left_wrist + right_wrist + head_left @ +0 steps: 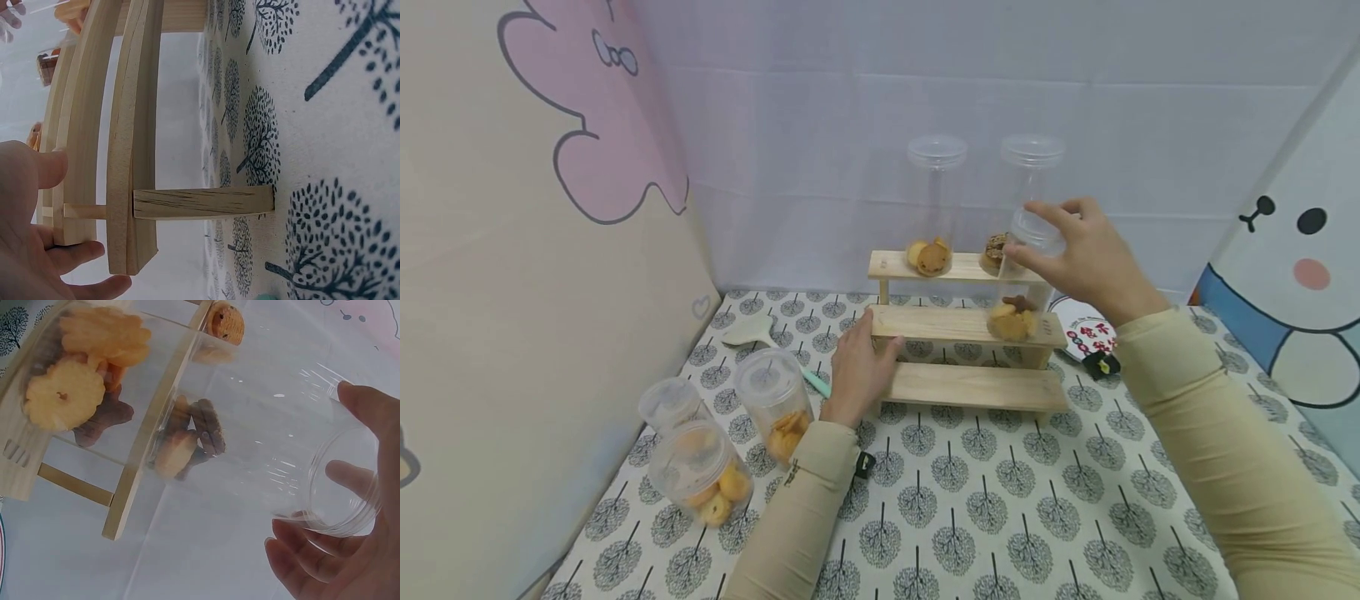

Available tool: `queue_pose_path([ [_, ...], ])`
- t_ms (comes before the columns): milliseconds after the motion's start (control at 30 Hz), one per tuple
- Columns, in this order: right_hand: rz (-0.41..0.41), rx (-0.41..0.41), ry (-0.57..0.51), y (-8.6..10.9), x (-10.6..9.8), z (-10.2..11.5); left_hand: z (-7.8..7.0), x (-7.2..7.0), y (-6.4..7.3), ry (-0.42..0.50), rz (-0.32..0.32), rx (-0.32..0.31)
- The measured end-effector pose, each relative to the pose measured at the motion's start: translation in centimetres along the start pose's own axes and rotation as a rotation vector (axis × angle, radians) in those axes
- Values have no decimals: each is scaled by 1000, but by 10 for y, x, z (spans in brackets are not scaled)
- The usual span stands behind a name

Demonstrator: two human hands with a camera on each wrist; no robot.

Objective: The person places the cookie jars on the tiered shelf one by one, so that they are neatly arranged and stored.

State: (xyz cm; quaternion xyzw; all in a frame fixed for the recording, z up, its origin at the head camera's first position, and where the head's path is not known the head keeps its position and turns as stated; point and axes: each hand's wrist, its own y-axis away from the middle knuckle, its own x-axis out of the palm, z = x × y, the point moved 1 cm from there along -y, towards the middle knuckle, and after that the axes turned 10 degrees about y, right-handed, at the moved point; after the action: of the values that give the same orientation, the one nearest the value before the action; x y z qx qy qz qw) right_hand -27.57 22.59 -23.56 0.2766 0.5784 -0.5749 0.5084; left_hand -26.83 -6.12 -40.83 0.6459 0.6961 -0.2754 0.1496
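Observation:
My left hand [859, 367] grips the left end of the middle plank of a three-tier wooden display rack [936, 321]; in the left wrist view its thumb lies on one face of the plank [84, 137], fingers round the end. My right hand [1086, 254] is at the top of a clear lidded jar [1017, 321] on the right of the middle tier. In the right wrist view, thumb and fingers span the lid [342, 528]. Flower-shaped yellow cookies [65, 394] and a brown star-shaped one [105, 419] lie at the jar's bottom.
On the top tier stand two tall clear jars with cookies, a left jar [936, 204] and a right jar [1028, 171]. Several cookie jars [771, 392] stand at left, near a pale spatula [748, 331]. A round printed sign [1084, 333] is behind the rack's right end.

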Motion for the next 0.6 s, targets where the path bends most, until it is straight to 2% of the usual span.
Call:
queue_pose_path([
  [600,-29,-20,12,2,2,1,1,0,0,1,12,-14],
])
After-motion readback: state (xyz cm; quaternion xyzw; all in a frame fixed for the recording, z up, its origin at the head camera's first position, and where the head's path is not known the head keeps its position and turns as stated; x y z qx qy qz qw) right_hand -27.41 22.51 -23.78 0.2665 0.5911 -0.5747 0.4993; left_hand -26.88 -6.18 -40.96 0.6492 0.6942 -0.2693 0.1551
